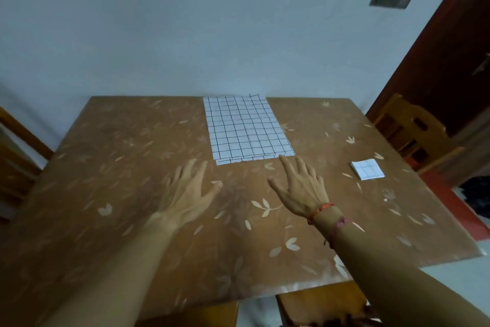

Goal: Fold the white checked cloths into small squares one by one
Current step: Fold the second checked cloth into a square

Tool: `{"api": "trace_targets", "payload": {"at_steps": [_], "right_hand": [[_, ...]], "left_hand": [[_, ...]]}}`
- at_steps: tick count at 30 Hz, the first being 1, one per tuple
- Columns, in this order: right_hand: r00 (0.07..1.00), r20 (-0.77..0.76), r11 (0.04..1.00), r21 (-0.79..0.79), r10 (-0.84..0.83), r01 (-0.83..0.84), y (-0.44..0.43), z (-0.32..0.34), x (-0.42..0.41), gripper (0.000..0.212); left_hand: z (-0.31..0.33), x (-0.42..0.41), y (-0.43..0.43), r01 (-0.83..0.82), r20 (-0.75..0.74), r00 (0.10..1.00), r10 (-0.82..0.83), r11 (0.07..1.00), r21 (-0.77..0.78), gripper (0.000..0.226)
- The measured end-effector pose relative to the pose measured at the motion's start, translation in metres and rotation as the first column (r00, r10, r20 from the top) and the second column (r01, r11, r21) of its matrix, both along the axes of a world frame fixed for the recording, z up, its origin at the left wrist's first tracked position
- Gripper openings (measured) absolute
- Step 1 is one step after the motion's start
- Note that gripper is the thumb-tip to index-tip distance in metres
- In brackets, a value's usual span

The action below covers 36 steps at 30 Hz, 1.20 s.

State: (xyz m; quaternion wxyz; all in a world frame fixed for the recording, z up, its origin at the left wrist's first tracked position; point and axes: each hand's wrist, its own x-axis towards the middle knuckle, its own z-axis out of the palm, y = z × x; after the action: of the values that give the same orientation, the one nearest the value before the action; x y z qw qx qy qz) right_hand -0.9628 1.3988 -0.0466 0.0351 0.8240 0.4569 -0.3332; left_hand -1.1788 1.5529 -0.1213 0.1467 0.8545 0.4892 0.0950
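Observation:
A stack of white checked cloths (246, 129) lies flat at the far middle of the table, its layers slightly offset at the near edge. A small folded checked square (367, 169) sits apart on the right side of the table. My left hand (185, 189) hovers with fingers spread, short of the stack's near left corner. My right hand (299, 185) is also spread, fingertips just at the stack's near right corner. Neither hand holds anything.
The table (119, 167) has a brown cover with a pale leaf print and stands against a white wall. A wooden chair (413, 130) is at the right, another chair (16, 157) at the left, and a dark wooden door (456, 48) at far right.

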Motion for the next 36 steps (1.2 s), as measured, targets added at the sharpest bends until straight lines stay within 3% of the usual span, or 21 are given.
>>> {"api": "trace_targets", "payload": {"at_steps": [1,3,4,6,8,11,13,15,27,30,34,36], "right_hand": [[0.976,-0.050,0.977,0.025,-0.210,0.211,0.005,0.028,-0.016,0.050],[0.963,-0.107,0.951,0.161,-0.249,0.264,0.010,0.034,-0.016,0.047],[0.977,-0.043,0.970,0.115,-0.209,0.213,0.013,0.010,0.002,0.047],[0.960,-0.087,0.960,0.058,-0.267,0.272,0.026,-0.047,0.040,0.045],[0.985,-0.069,0.982,0.084,-0.161,0.167,0.038,-0.083,0.059,0.044],[0.996,-0.034,0.988,0.132,-0.077,0.081,0.073,-0.112,0.075,0.088],[0.979,0.198,0.931,0.362,-0.037,-0.038,0.098,-0.109,0.079,0.079],[0.963,0.269,0.891,0.438,-0.001,-0.121,0.122,-0.104,0.081,0.072],[0.958,0.282,0.916,0.370,0.048,-0.155,0.213,-0.221,0.165,0.067],[0.962,0.268,0.930,0.341,0.046,-0.140,0.231,-0.244,0.182,0.068],[0.964,0.262,0.922,0.362,0.039,-0.136,0.250,-0.269,0.206,0.074],[0.965,0.258,0.909,0.391,0.038,-0.141,0.259,-0.278,0.215,0.074]], "left_hand": [[-0.003,0.002,0.002,0.000,-0.006,1.000,0.000,1.000,0.014,0.080],[-0.006,0.006,0.005,0.000,-0.032,0.999,0.001,0.999,0.036,0.082],[-0.008,0.008,0.008,-0.003,-0.038,0.999,0.004,0.999,0.043,0.084],[-0.012,0.015,0.014,-0.011,-0.049,0.999,0.012,0.999,0.032,0.083],[-0.016,0.024,0.023,-0.023,-0.063,0.998,0.024,1.000,0.009,0.080],[-0.030,0.039,0.039,-0.032,-0.095,0.995,0.031,0.999,-0.010,0.077],[-0.043,0.053,0.050,-0.034,-0.113,0.993,0.031,0.999,-0.025,0.074],[-0.054,0.068,0.061,-0.044,-0.137,0.990,0.038,0.998,-0.038,0.073],[-0.163,0.152,0.155,-0.055,-0.162,0.986,0.031,0.989,-0.141,0.069],[-0.193,0.162,0.180,-0.047,-0.182,0.983,0.036,0.998,-0.053,0.058],[-0.218,0.175,0.209,-0.102,-0.121,0.989,0.087,0.987,-0.121,0.053],[-0.226,0.180,0.219,-0.082,-0.156,0.985,0.070,0.994,-0.073,0.053]]}}
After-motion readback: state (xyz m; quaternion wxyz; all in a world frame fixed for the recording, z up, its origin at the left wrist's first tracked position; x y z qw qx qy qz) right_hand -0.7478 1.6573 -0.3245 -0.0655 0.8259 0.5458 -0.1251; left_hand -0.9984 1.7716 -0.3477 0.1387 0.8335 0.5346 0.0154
